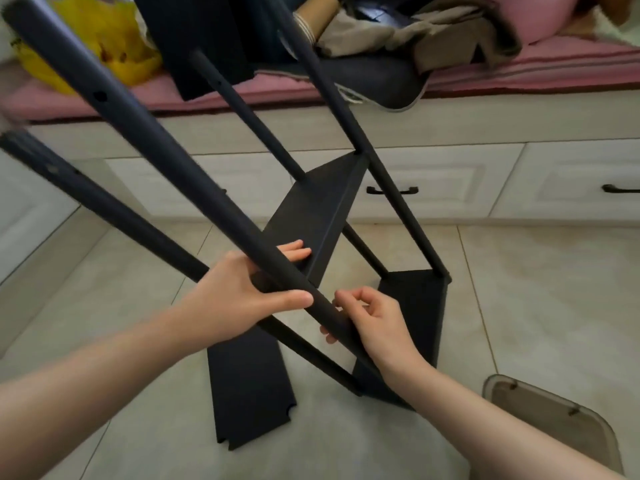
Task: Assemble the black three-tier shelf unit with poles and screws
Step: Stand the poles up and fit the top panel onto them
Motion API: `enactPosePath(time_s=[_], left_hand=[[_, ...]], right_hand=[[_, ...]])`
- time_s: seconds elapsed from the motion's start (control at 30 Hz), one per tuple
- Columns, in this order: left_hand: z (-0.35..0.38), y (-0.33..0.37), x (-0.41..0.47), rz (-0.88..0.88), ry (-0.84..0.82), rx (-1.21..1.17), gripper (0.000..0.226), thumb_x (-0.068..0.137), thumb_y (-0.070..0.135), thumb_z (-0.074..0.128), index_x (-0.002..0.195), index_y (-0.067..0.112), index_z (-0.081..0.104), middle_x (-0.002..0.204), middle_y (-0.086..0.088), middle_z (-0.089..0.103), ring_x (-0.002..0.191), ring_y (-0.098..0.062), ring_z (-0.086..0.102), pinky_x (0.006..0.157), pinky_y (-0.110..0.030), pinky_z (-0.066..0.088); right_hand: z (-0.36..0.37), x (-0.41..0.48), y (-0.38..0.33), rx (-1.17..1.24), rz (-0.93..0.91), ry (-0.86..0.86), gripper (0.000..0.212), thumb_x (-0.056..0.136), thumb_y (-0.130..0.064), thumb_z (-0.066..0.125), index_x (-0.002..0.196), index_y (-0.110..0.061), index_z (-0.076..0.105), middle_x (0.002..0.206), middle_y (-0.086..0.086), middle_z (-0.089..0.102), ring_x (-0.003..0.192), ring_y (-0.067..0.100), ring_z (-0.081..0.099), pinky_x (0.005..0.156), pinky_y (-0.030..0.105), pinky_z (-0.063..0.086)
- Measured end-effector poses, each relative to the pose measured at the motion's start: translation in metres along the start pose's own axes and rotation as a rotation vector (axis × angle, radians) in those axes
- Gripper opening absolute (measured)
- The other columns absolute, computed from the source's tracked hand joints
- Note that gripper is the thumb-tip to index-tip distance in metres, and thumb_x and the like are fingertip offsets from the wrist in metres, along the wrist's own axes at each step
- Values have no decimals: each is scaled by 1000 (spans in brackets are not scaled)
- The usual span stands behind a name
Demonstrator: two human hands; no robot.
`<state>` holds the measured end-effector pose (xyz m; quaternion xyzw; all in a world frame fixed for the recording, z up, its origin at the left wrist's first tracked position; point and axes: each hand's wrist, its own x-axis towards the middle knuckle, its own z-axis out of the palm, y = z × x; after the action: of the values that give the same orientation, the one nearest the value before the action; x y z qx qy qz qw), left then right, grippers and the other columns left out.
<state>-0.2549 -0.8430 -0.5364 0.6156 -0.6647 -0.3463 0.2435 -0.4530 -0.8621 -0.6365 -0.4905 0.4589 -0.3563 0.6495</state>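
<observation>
The black shelf frame stands on the tiled floor with several poles rising towards me. My left hand [242, 292] grips the nearest pole [145, 133], fingers wrapped round it and touching the middle shelf board [318, 209]. My right hand [374, 320] pinches the same pole lower down, with thumb and forefinger curled at its side; any screw there is too small to see. The bottom shelf board [415, 306] joins the poles at the right. A loose shelf board [249, 386] lies flat on the floor under my left forearm.
White cabinet drawers with a dark handle [391, 190] stand behind the frame, under a pink cushioned bench [519, 71] heaped with clothes and a yellow bag [104, 39]. A translucent tray [554, 417] lies on the floor at the lower right.
</observation>
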Motion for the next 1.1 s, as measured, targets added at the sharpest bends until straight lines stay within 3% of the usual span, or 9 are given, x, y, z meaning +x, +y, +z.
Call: enactPosePath(time_s=[0.1, 0.17, 0.23, 0.4, 0.63, 0.73, 0.83, 1.0, 1.1], left_hand=[[-6, -24, -4, -104, 48, -124, 56, 57, 63, 78, 111, 66, 62, 122, 52, 52, 102, 32, 50, 93, -11, 42], [-3, -42, -11, -169, 96, -198, 60, 58, 58, 81, 114, 65, 63, 120, 49, 56, 103, 31, 51, 98, -20, 41], [5, -60, -21, -211, 143, -270, 63, 57, 57, 82, 116, 67, 62, 123, 44, 59, 112, 23, 54, 100, -22, 42], [30, -98, -45, -331, 261, -433, 65, 54, 55, 82, 116, 65, 64, 123, 30, 67, 119, 2, 62, 104, -32, 49], [82, -132, -66, -405, 356, -618, 67, 52, 56, 82, 116, 59, 67, 117, 20, 72, 111, 4, 65, 75, -8, 53], [103, -141, -74, -434, 365, -679, 61, 54, 53, 82, 113, 60, 68, 116, 17, 74, 109, 2, 67, 78, -7, 52], [122, -147, -85, -478, 375, -736, 53, 60, 47, 82, 110, 60, 70, 117, 17, 74, 108, 1, 68, 80, -9, 52], [142, -162, -96, -581, 369, -847, 60, 60, 47, 83, 117, 40, 68, 117, 10, 75, 112, -6, 68, 102, -36, 53], [145, -164, -98, -595, 376, -836, 57, 58, 49, 82, 112, 37, 70, 111, 11, 76, 107, -3, 70, 92, -25, 56]], right_hand=[[8, 11, 0, -39, -19, -1, 27, 96, -37, 60, 99, -11, 58, 74, 8, 75, 69, 20, 74, 76, 27, 54], [12, 16, 2, -103, -29, -15, 26, 96, -39, 59, 99, -13, 57, 73, 3, 75, 68, 16, 74, 70, 16, 52], [15, 19, 6, -145, -35, -35, 25, 97, -40, 58, 99, -15, 56, 71, 1, 75, 67, 15, 74, 64, 8, 49], [25, 26, 23, -233, -50, -97, 20, 94, -40, 61, 96, -20, 57, 70, -1, 75, 64, 13, 73, 63, 11, 52], [21, 34, 49, -377, -48, -107, 18, 90, -40, 65, 91, -24, 60, 67, -4, 74, 60, 11, 72, 60, 18, 56], [20, 33, 58, -456, -48, -112, 23, 84, -47, 65, 90, -25, 61, 67, -8, 74, 64, 6, 72, 61, 20, 58], [17, 29, 70, -495, -34, -135, 20, 84, -45, 67, 87, -26, 61, 66, -7, 74, 65, 7, 72, 68, 31, 60], [18, 22, 83, -571, -42, -167, 34, 72, -61, 62, 83, -28, 61, 67, -8, 73, 64, 7, 71, 71, 39, 61], [19, 21, 87, -572, -47, -170, 36, 71, -63, 60, 82, -28, 61, 68, -9, 73, 64, 6, 71, 72, 41, 61]])
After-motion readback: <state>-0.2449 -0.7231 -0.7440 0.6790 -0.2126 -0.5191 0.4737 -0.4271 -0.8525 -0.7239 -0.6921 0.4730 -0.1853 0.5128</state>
